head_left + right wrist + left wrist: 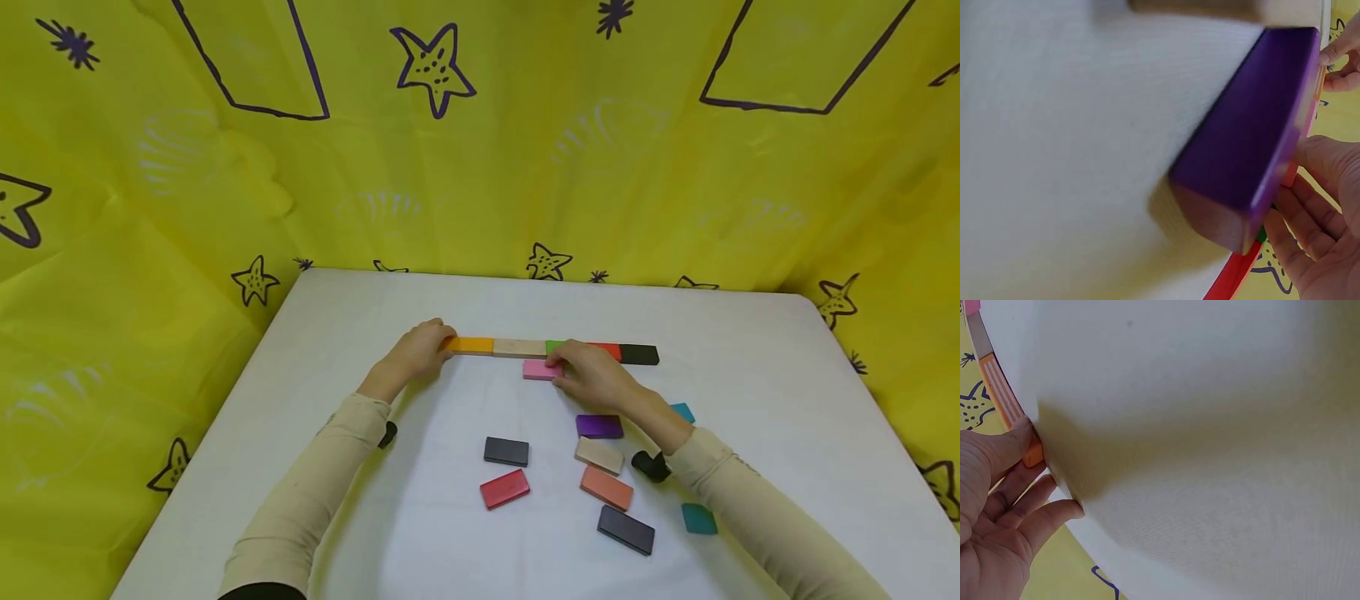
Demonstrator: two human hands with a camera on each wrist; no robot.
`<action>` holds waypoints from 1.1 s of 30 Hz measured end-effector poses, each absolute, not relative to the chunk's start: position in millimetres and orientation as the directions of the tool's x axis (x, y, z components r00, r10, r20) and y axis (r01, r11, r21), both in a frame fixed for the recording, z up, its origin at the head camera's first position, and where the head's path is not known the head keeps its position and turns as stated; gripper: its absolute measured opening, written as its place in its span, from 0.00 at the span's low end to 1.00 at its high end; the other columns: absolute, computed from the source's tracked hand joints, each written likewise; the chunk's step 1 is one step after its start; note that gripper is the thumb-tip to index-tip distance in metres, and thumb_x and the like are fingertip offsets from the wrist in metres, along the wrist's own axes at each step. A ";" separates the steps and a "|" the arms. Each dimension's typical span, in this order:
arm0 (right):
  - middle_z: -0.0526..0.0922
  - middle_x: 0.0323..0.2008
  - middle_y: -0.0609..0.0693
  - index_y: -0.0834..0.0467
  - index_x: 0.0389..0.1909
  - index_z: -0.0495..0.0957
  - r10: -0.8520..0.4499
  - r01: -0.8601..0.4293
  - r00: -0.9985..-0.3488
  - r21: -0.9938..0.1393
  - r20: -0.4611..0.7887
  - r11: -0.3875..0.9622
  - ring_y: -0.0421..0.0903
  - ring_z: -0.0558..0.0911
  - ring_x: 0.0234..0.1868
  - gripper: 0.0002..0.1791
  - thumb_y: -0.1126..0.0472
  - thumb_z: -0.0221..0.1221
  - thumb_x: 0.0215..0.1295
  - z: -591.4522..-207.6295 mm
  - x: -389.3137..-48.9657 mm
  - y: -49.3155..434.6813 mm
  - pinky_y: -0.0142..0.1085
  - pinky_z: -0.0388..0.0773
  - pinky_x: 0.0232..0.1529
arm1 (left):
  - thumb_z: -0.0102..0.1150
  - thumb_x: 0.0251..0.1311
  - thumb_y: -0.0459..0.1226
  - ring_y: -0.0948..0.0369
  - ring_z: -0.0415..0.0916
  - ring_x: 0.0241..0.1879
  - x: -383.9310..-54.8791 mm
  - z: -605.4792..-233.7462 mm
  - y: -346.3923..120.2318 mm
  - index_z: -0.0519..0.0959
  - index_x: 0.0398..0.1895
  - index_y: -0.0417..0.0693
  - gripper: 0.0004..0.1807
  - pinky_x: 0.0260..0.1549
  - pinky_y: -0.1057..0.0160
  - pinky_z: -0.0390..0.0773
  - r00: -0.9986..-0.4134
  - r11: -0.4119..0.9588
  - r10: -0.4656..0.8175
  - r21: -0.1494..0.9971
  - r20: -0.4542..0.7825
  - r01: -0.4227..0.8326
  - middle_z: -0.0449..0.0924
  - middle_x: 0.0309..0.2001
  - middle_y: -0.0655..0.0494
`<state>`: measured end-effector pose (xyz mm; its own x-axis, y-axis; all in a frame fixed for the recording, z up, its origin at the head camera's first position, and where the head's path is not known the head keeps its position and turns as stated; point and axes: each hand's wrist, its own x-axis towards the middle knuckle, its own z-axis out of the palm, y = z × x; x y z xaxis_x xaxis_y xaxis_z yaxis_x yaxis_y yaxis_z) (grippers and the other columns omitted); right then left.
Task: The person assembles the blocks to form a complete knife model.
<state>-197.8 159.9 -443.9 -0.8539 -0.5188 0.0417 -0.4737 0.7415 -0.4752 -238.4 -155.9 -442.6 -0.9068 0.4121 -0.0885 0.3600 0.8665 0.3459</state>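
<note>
On the white table, a row of blocks runs left to right: an orange block [472,346], a beige block [519,348], a green block [554,347], a red block [606,351] and a black block [640,355]. My left hand [422,348] pinches the left end of the orange block, thumb on the near side in the left wrist view. Just in front of the row, my right hand [596,375] grips the right end of a pink block [536,370] between thumb and fingers. It covers part of the green and red blocks. In the right wrist view a purple block [1247,119] partly hides the pink block.
Nearer me lie loose blocks: dark grey [506,451], red [506,489], beige [599,456], orange-pink [607,487], another dark grey [626,530] and teal [699,518]. A blue block [682,412] is partly behind the right forearm. Yellow patterned cloth [480,183] hangs behind the table.
</note>
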 end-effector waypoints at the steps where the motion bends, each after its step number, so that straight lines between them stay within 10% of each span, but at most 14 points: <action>1: 0.85 0.48 0.53 0.59 0.50 0.83 -0.516 -0.472 -0.856 -0.474 0.043 0.743 0.50 0.80 0.46 0.14 0.63 0.69 0.65 -444.4 -197.7 159.8 0.49 0.80 0.54 | 0.62 0.70 0.33 0.52 0.77 0.45 -238.2 -442.7 -155.9 0.81 0.57 0.37 0.15 0.52 0.52 0.79 -0.908 0.868 0.410 0.343 -0.090 0.358 0.80 0.46 0.46; 33: 0.85 0.38 0.49 0.58 0.40 0.86 -0.502 -0.501 -0.852 -0.512 0.148 0.698 0.47 0.79 0.40 0.05 0.63 0.69 0.65 -444.4 -204.2 157.9 0.45 0.79 0.48 | 0.63 0.69 0.32 0.51 0.78 0.45 -237.7 -439.9 -153.9 0.81 0.56 0.36 0.15 0.52 0.52 0.80 -0.907 0.869 0.412 0.338 -0.090 0.361 0.80 0.47 0.44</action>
